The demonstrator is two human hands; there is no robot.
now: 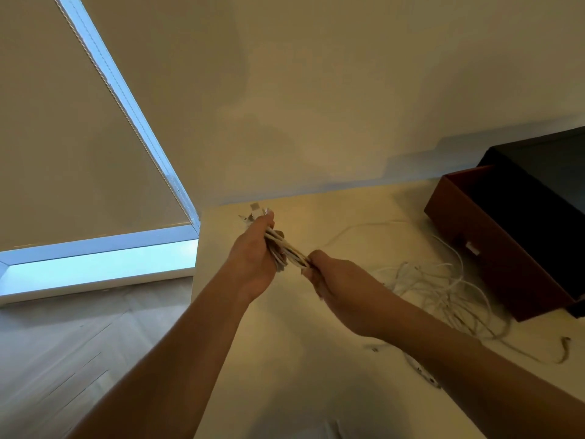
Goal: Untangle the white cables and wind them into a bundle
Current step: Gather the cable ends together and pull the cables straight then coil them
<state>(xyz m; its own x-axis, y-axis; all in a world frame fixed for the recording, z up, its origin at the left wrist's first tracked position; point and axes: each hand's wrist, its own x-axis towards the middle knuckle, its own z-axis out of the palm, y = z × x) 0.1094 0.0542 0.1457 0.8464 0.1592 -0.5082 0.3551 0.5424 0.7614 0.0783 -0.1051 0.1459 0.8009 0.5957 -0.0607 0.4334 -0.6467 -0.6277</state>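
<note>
Reaching forward, left hand (253, 261) and right hand (335, 280) each grip the cable bundle (286, 250) tightly.

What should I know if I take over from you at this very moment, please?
Left hand grips the partly gathered bundle of white cables, plug ends poking past its fingers. Right hand grips the same bundle just beside it.
A loose tangle of cable lies on the table next to the brown box.
Done: several strands gathered. Left: free the tangle and wind it in.
</note>
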